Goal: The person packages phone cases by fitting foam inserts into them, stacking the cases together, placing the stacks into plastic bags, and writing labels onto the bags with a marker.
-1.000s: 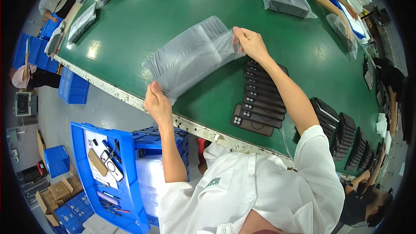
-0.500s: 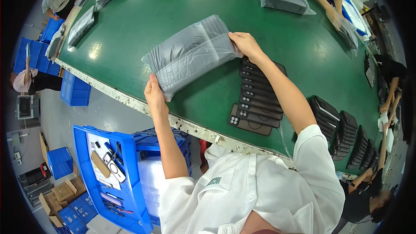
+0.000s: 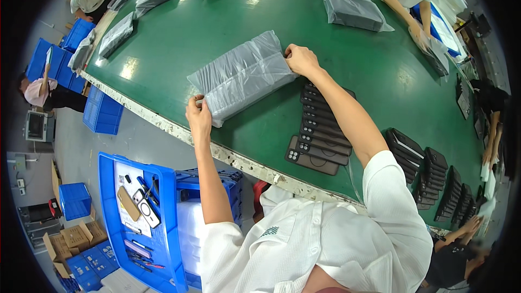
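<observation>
Fingers of 2 hands clamped on bagged bundle, right forearm overlapping phone cases

Looks like thin, shiny, crinkly plastic on the clear bag. Looks smooth and glossy on the green counter, rough along the edge. Looks dull on the phone cases, smooth on the blue plastic bin, bumpy on the cloth shirt.

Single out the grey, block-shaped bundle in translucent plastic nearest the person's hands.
The grey bundle lying between the person's left hand and right hand, one hand at each end; the other bagged bundles are all farther off.
</observation>
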Motion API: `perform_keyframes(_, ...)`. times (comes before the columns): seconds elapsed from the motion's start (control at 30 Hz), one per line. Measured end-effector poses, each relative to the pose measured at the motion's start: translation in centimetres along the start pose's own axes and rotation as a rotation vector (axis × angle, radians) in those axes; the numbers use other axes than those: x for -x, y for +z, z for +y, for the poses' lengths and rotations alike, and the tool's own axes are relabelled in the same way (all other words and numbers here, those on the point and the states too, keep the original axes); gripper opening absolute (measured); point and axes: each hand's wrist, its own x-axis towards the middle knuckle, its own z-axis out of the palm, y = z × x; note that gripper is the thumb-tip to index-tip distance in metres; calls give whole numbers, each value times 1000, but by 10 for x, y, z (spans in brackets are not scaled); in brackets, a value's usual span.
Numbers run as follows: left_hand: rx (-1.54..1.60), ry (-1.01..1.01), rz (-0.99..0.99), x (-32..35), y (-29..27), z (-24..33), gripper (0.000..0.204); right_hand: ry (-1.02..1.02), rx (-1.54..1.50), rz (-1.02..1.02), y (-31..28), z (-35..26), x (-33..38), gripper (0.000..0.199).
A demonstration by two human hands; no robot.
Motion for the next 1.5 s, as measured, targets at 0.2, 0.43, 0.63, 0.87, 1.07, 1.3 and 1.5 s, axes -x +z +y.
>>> perform_keyframes(0.2, -735, 388, 269, 0, -40, -30, 37, -185, 64, 462, -1, -11, 2, 57)
perform_keyframes(0.43, -353, 170, 319, 57, 48, 12, 66, -52, -65, 5, 15, -68, 32, 90)
perform_keyframes(0.63, -98, 222, 100, 50, 138, 49, 75, -36, 3, 351, -25, -4, -16, 90)
perform_keyframes(0.87, -376, 457, -5, 0, 226, 29, 71, -335, 28, 931, -87, 58, 122, 65)
perform_keyframes(1.07, -244, 448, -82, -8, 213, 19, 71, 74, 39, 1042, -105, 104, 412, 58)
perform_keyframes(1.3, -351, 521, 24, -19, 212, 26, 68, 858, 359, 2001, -101, 182, 631, 62)
perform_keyframes(1.5, -277, 549, 29, -37, 191, 15, 67, 657, -429, 1890, -105, 306, 675, 76)
